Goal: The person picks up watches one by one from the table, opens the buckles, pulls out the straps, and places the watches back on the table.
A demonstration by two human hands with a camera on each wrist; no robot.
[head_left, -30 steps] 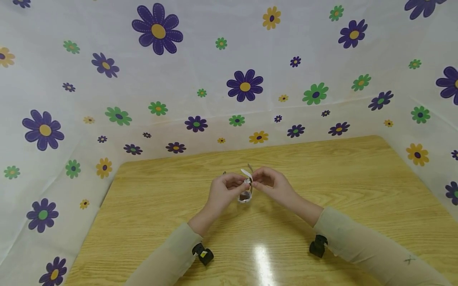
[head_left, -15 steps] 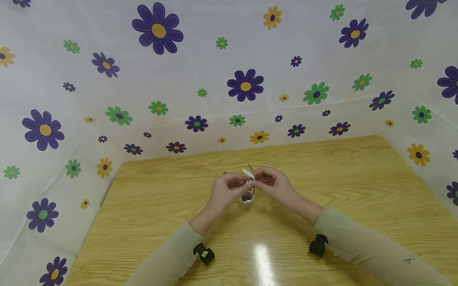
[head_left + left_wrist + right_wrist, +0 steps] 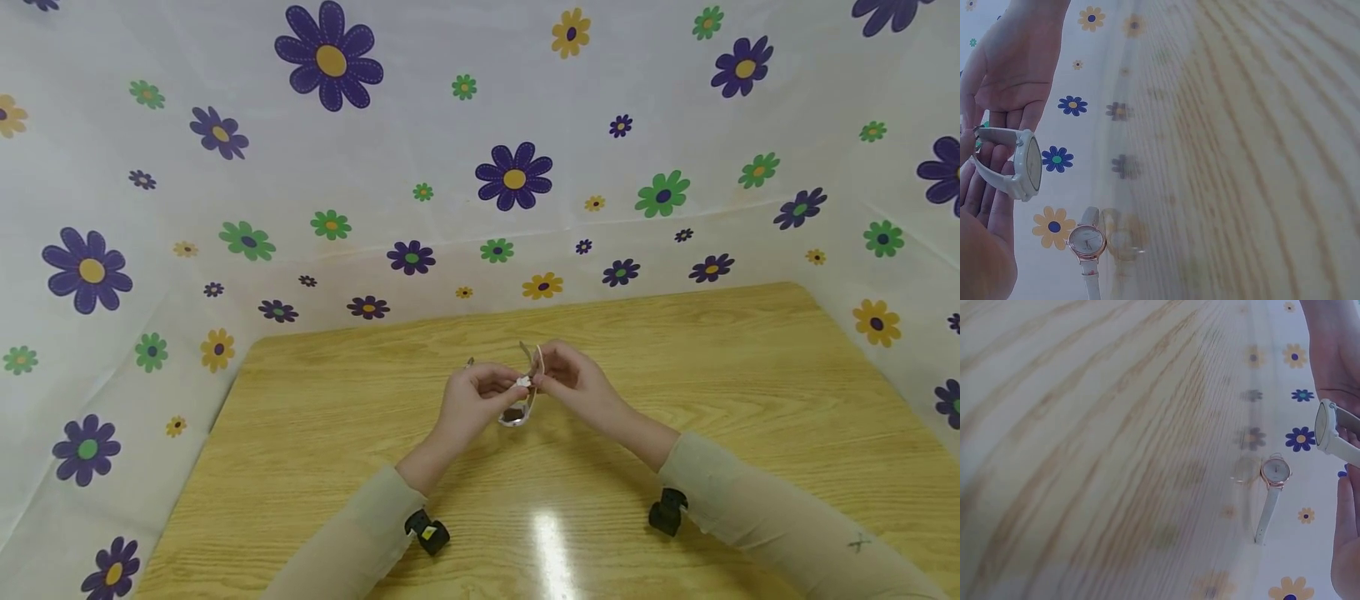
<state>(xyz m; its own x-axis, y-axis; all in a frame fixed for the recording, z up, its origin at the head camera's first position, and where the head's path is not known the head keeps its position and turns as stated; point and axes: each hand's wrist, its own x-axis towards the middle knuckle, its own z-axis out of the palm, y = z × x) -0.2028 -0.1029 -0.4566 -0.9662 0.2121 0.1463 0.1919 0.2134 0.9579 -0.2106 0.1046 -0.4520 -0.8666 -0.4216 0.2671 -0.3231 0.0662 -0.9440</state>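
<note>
Both hands hold a white wristwatch above the table, its case hanging below the fingers and its strap bent into a loop. In the head view, my left hand pinches the strap on the left. The fingertips of my right hand pinch the strap close beside, with a thin white strap end standing up next to them. Fingers partly hide where the strap's two sides meet. A second watch, with a rose-gold rim and pale strap, lies on the table beyond the hands.
The wood-grain table reaches back to a white cloth printed with flowers, which also stands along both sides. A small black camera is worn on each sleeve, the left camera and the right camera.
The white strap end, which leaned up and left between the hands, now stands upright by the right fingers. The right hand has shifted slightly; the left stays almost in place.
</note>
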